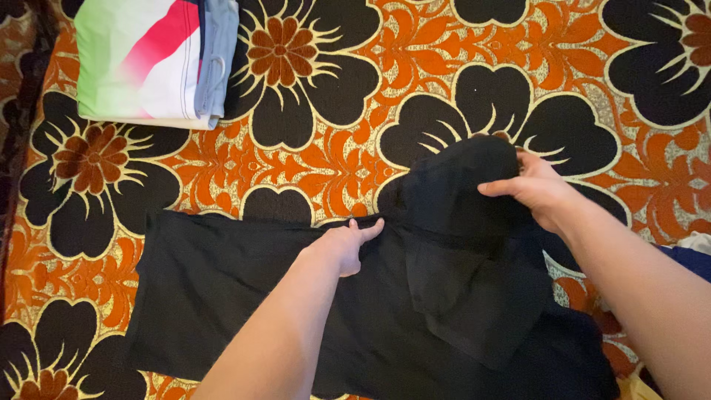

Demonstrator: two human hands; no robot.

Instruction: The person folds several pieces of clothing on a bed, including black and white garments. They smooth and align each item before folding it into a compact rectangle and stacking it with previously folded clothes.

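A person's two bare arms reach down over a black garment (244,296) spread across an orange bedspread (333,155) printed with large black flowers. The garment lies lengthwise along the lower half of the view, its left portion flat and smooth, its right portion bunched and raised.

The left hand (344,244) rests palm down on the garment's upper edge near the middle, fingers together and pointing toward the top of the view, pressing the cloth flat and clasping nothing. The right hand (537,189) has its fingers closed on a fold of the same black cloth, lifted clear of the bedspread so that it rises in a dark hump between the two hands. A loose flap (474,311) of the garment hangs below that fold, draped over the flat part.

At the top left, well apart from the hands, a folded pile of clothes (148,59) lies on the bedspread: a piece striped green, white and pink, with pale blue fabric (218,55) just beside it. At the far right edge, behind the right forearm, a bit of dark blue and white cloth (692,252) shows; what it is cannot be told from this angle.
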